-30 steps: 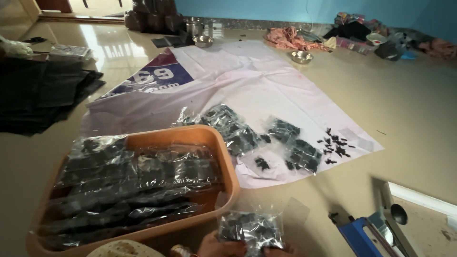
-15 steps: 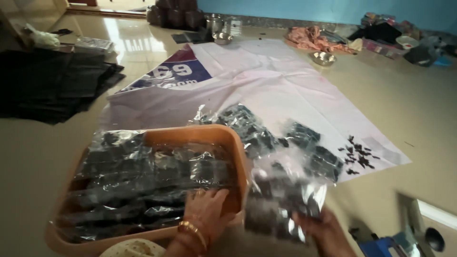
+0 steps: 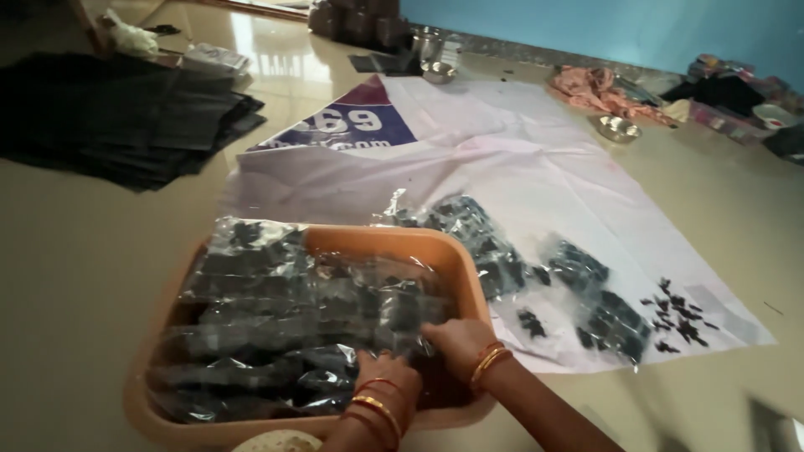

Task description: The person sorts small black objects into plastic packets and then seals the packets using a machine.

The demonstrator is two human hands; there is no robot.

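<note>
Floor-set orange tub (image 3: 452,251): fingers (image 3: 435,335) press packets (image 3: 368,310) beneath

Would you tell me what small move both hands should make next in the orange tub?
Probably press the clear packet flat, then let go: the left hand and right hand rest on it atop the packets filling the orange tub.

So the orange tub (image 3: 469,268) is stuffed with clear plastic packets (image 3: 276,310) of small dark pieces, stacked in messy rows, and both hands press on the ones near its front edge. More of the same clear packets (image 3: 477,234) lie in a loose heap on the white sheet (image 3: 519,159) just right of the tub, with another small bunch (image 3: 607,314) further right. The sheet's far left corner has a printed panel (image 3: 352,125), dark blue and maroon with white lettering.
</note>
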